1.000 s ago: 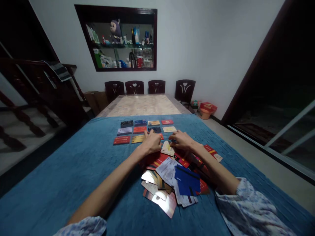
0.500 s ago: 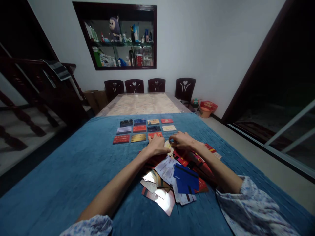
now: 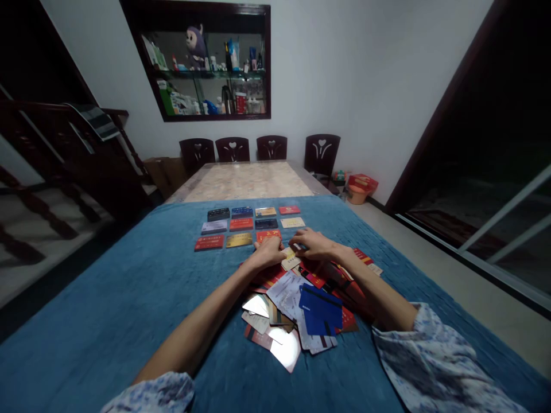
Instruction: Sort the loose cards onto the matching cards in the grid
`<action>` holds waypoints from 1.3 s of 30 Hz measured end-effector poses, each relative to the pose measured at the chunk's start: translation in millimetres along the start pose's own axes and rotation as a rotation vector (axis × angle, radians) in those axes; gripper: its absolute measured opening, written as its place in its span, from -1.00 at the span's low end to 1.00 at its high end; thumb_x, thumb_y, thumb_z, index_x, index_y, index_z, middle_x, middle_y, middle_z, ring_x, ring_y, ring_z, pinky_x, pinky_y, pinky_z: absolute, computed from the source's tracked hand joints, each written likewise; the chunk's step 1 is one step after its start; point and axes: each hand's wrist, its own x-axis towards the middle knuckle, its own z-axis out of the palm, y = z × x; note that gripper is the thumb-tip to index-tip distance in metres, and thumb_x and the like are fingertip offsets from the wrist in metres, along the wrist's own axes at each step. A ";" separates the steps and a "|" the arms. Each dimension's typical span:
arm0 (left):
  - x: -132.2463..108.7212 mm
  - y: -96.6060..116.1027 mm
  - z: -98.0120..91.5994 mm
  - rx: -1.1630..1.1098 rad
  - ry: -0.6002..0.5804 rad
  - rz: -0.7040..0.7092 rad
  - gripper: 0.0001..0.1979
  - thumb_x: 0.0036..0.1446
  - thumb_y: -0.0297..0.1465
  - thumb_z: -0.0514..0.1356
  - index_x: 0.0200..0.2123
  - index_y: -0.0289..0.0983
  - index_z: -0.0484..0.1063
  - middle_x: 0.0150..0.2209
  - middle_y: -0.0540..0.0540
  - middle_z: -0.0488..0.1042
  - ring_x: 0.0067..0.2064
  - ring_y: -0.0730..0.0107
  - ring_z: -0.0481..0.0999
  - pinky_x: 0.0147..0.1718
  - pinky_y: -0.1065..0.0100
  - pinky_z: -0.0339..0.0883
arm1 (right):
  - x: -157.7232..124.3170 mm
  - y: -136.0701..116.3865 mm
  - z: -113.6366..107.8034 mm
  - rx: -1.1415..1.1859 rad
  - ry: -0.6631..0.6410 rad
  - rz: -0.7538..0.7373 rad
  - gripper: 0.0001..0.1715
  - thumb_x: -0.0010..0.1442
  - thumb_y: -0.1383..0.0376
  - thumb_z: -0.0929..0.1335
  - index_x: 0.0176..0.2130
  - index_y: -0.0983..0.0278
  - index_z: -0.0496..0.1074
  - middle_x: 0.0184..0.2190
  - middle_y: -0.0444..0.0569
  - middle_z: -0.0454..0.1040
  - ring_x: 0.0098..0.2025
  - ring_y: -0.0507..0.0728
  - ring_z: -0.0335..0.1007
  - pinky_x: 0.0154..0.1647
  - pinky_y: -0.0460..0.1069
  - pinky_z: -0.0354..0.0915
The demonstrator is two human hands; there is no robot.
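Observation:
My left hand (image 3: 267, 252) is bent over the near edge of a red card (image 3: 267, 234) in the front row, its fingertips at the card's sides. The thumb lies close to a cream card (image 3: 291, 260) at the top of a loose pile. My right hand (image 3: 315, 245) has curled fingers pinching the upper right edge of that cream card. Below the hands, the pile spreads toward me, with blue cards (image 3: 321, 310), pale lilac cards (image 3: 287, 292) and red cards partly under my right forearm. Shiny pale cards (image 3: 286, 349) lie nearest me.
Beyond my hands, small card stacks stand in rows, including a gold one (image 3: 239, 240), a red one (image 3: 209, 243) and a black one (image 3: 218, 214). A blue cloth (image 3: 129, 298) covers the near table. Dark chairs (image 3: 232, 150) line the far end.
The view has shifted slightly, moving everything a little left and up. My left thumb has drawn back from the cream card, showing more of it. Both hands stay in nearly the same place.

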 end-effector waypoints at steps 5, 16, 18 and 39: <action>1.2 -1.3 -3.7 0.005 0.006 -0.011 -0.88 0.06 -0.44 0.17 -0.31 -0.26 0.49 -0.20 -0.08 0.57 -0.02 0.10 0.49 0.07 0.02 0.19 | 6.0 9.1 9.8 0.083 0.028 -0.017 -0.64 0.17 0.21 0.40 -0.02 0.20 0.46 -0.05 0.10 0.39 0.05 0.29 0.22 -0.07 0.09 0.22; 4.1 -5.2 -4.5 -0.077 -0.001 0.002 -0.79 -0.08 -0.34 0.31 -0.34 -0.28 0.44 -0.33 0.01 0.51 -0.13 0.19 0.49 -0.02 0.15 0.26 | 5.1 7.7 13.6 0.089 0.068 0.012 -0.73 0.29 0.26 0.30 -0.03 0.23 0.46 -0.05 0.12 0.40 0.04 0.27 0.21 -0.06 0.10 0.21; 4.8 -5.7 -3.7 -0.088 0.001 -0.005 -0.84 -0.07 -0.36 0.29 -0.38 -0.28 0.43 -0.36 0.02 0.50 -0.15 0.21 0.49 -0.05 0.18 0.27 | 4.7 6.6 12.1 0.082 0.058 -0.001 -0.74 0.31 0.26 0.29 -0.04 0.23 0.46 -0.03 0.11 0.40 0.05 0.26 0.21 -0.04 0.10 0.20; 8.1 -12.9 1.9 -0.030 0.160 -0.019 -0.84 0.17 -0.52 0.06 -0.28 -0.28 0.43 -0.21 -0.11 0.57 -0.07 0.18 0.48 -0.11 0.19 0.18 | -3.2 8.0 -5.3 0.116 0.055 -0.093 -0.35 0.04 0.16 0.49 0.12 0.16 0.38 0.09 0.07 0.42 0.17 0.34 0.20 0.08 0.18 0.19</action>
